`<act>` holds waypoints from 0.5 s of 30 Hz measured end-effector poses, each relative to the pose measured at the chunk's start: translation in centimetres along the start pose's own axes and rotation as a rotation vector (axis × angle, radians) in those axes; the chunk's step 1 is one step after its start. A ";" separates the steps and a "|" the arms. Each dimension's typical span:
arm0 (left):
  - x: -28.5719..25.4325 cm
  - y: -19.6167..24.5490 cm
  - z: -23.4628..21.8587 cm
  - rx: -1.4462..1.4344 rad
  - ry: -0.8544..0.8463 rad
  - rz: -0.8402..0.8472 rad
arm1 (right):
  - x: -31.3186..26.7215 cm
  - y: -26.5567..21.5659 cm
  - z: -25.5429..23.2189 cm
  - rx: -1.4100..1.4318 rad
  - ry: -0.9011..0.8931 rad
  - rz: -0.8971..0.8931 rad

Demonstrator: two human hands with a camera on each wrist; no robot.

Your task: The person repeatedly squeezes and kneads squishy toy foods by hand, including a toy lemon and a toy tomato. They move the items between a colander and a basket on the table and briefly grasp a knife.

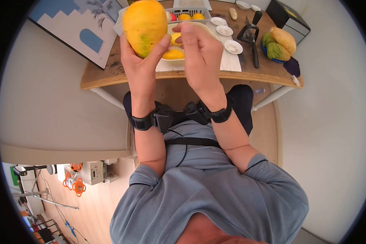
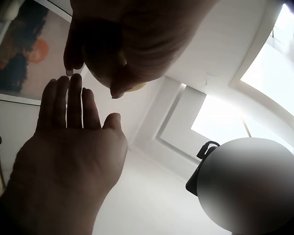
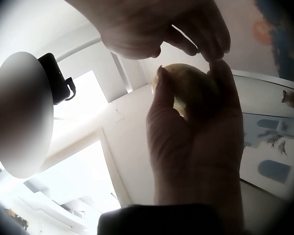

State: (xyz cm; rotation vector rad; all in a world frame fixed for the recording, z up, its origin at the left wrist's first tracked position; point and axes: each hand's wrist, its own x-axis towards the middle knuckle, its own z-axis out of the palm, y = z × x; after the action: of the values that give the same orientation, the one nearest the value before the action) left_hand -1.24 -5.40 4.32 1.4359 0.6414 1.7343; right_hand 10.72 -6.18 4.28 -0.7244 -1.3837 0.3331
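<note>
A large yellow mango, speckled and with a green patch low down, sits in my left hand, held up above the table's front edge. The left thumb and fingers curl round its lower part. Beside it, my right hand is raised in the air, holding nothing. In the left wrist view the right hand shows its fingers straight and its thumb apart. The right wrist view has the mango in dark shade, gripped by the left hand. Under the hands stands a pale basin with more yellow fruit in it.
Behind the basin is a grey basket with orange fruit. Small white dishes line a white sheet. To the right lie a black-handled tool and a blue bowl of produce. A framed picture leans at the left.
</note>
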 end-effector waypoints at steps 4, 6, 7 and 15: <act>-0.1 0.0 0.4 0.120 -0.082 0.022 | 0.4 -0.7 -0.1 0.057 0.165 -0.066; -0.1 0.3 -0.1 0.183 -0.194 0.054 | 0.7 -0.2 -0.3 0.054 0.205 -0.089; -0.1 0.5 -0.2 0.250 -0.311 0.082 | 0.8 0.6 -0.7 0.006 0.178 -0.110; -0.4 1.0 -0.5 0.140 -0.244 -0.019 | 0.7 0.1 -1.1 -0.013 0.192 -0.077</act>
State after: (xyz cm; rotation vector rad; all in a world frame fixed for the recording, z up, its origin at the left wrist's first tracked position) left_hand -1.99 -6.25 4.79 1.7006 0.6513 1.4921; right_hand 11.89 -6.00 4.71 -0.6938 -1.2285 0.1890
